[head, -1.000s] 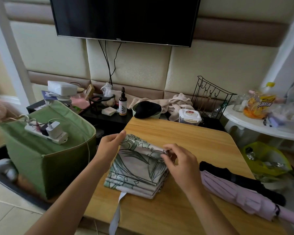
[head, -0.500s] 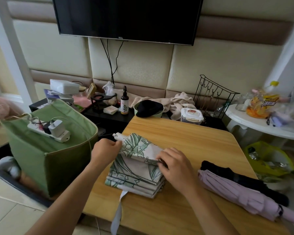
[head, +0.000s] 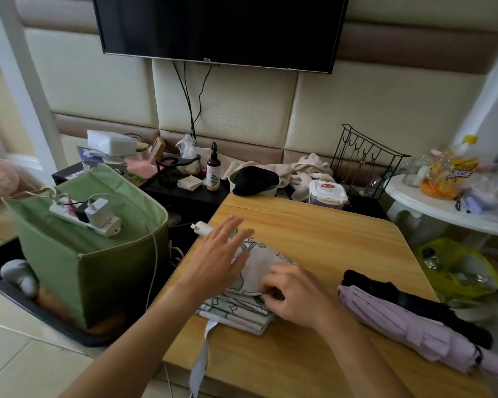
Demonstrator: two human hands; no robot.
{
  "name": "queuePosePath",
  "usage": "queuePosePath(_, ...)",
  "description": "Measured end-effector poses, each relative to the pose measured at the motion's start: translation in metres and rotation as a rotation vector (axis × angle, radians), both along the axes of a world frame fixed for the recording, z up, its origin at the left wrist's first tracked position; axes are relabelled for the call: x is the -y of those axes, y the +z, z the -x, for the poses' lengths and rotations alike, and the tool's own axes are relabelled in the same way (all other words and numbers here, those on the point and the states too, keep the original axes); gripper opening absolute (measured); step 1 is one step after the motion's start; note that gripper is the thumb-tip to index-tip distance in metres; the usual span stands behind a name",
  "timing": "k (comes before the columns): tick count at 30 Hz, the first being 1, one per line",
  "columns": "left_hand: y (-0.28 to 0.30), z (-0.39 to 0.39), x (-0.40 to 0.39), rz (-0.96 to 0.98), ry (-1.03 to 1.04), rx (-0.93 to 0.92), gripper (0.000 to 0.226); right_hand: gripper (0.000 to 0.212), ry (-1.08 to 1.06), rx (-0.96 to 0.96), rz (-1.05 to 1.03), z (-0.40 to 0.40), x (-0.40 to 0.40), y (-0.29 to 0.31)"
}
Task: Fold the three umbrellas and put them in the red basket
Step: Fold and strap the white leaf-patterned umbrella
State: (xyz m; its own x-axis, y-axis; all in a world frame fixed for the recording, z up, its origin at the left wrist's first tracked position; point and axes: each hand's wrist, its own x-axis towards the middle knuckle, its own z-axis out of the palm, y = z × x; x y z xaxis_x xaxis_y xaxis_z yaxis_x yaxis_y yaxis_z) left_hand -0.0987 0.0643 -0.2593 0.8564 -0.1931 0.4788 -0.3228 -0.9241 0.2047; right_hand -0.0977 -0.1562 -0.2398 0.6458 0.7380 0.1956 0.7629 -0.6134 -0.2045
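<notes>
"TCL" logo on television (head: 213, 27)

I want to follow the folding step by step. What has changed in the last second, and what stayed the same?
The left hand let go of the leaf-print umbrella's upper end and now hovers open over it. The right hand still pinches the folded cloth. The purple umbrella and black umbrella stayed in place.

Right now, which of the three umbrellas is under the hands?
The leaf-print umbrella, green on white, at the table's left side. The right hand pinches its fabric; the left hand hovers open above. The lilac umbrella and black umbrella lie untouched.
</notes>
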Motion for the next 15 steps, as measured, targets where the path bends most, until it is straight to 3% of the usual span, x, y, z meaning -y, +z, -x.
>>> queuePosePath(5,-0.047,0.003,-0.001,-0.206,-0.016,-0.196,0.065,0.021,-0.028,-0.129,0.074,-0.002,-0.005,0.0)
queuePosePath(9,-0.056,0.007,0.003,-0.227,0.034,-0.189,0.069,0.04,-0.121,-0.166,-0.009,0.0,-0.014,0.0)
queuePosePath(13,-0.061,0.01,0.009,-0.241,0.094,-0.171,0.068,0.017,-0.26,0.031,-0.248,-0.009,-0.027,0.0)
queuePosePath(15,-0.062,0.014,0.016,-0.205,0.142,-0.225,0.07,0.028,-0.339,0.065,-0.25,-0.018,-0.031,-0.002)
